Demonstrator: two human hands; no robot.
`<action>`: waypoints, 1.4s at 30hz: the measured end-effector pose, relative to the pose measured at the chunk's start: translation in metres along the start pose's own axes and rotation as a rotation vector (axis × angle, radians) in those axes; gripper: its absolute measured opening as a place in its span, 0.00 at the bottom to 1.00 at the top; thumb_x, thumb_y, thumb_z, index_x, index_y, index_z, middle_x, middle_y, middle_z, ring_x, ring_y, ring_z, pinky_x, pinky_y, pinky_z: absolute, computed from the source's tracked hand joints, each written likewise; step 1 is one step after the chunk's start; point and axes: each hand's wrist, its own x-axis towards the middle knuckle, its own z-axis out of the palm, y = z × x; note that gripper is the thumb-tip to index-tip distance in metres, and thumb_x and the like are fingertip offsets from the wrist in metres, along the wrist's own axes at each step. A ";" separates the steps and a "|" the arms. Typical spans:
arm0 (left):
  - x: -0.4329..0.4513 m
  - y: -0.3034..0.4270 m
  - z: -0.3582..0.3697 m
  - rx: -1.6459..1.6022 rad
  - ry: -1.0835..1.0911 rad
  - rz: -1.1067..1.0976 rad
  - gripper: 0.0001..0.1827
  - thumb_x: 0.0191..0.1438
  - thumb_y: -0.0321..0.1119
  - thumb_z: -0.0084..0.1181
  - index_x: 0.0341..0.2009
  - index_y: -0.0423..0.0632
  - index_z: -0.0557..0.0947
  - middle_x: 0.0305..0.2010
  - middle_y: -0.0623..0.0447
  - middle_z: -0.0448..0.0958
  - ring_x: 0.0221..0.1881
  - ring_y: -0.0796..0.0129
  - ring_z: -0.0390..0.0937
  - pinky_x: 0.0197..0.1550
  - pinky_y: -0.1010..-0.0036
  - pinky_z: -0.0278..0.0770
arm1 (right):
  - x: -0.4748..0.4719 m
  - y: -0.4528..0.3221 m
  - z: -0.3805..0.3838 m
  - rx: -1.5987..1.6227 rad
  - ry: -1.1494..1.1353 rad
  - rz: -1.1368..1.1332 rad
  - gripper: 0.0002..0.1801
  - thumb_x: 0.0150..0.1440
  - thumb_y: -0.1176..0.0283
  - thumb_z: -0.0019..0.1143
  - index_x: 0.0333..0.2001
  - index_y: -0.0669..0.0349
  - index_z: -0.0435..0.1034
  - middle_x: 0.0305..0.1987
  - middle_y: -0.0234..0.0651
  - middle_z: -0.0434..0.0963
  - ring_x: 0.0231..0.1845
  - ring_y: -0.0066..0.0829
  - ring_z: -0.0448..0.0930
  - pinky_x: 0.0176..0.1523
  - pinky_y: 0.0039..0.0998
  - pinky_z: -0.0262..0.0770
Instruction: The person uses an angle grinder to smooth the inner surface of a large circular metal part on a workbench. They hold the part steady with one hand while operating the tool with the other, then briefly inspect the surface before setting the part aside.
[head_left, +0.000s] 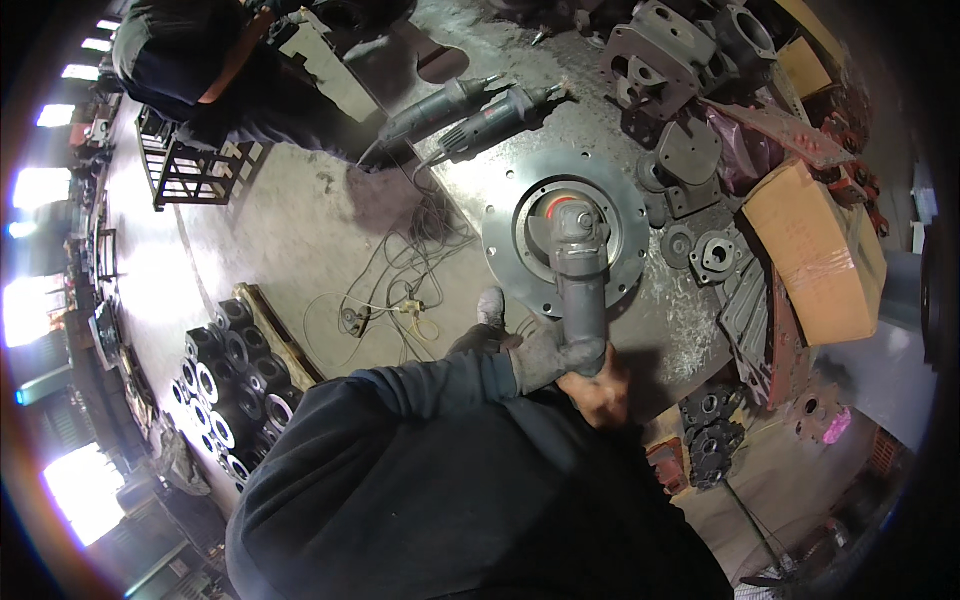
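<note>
My left hand (541, 358), in a pale work glove, wraps the body of an angle grinder (581, 277). At the grinder's rear end my bare right hand (600, 390) grips the handle; part of that hand is hidden. The grinder's head lies over the central opening of a round metal flange (630, 210), which has bolt holes around its rim. A red-edged disc (559, 202) shows beside the head; whether it touches the metal cannot be told. Under the flange is a worn metal worktable (675, 337).
Two die grinders (487, 124) lie beyond the flange, bits pointing away. Castings (686, 154) and a cardboard box (817, 255) crowd the right side. Tangled cables (405, 277) and stacked ring-shaped parts (240, 360) are on the floor at left. Another person (225, 82) is at upper left.
</note>
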 end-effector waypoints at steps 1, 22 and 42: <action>0.001 -0.001 -0.001 -0.027 -0.018 0.000 0.30 0.66 0.58 0.64 0.59 0.45 0.80 0.52 0.52 0.82 0.53 0.69 0.78 0.57 0.67 0.78 | 0.000 0.005 0.002 -0.068 0.019 0.013 0.22 0.43 0.68 0.80 0.44 0.59 0.80 0.41 0.45 0.82 0.41 0.47 0.84 0.44 0.44 0.82; 0.020 -0.034 0.001 -0.643 -0.097 -0.038 0.16 0.69 0.35 0.59 0.58 0.44 0.81 0.53 0.50 0.83 0.54 0.65 0.81 0.58 0.67 0.79 | 0.006 -0.014 -0.020 -0.027 -0.123 0.437 0.17 0.51 0.66 0.71 0.44 0.59 0.79 0.41 0.34 0.83 0.39 0.28 0.83 0.44 0.31 0.80; 0.016 -0.026 -0.004 0.091 0.030 0.080 0.27 0.65 0.49 0.68 0.59 0.44 0.80 0.54 0.52 0.83 0.55 0.67 0.80 0.60 0.66 0.78 | 0.012 -0.012 -0.007 -0.325 -0.050 0.196 0.15 0.55 0.72 0.68 0.46 0.64 0.78 0.42 0.36 0.84 0.40 0.32 0.83 0.49 0.32 0.79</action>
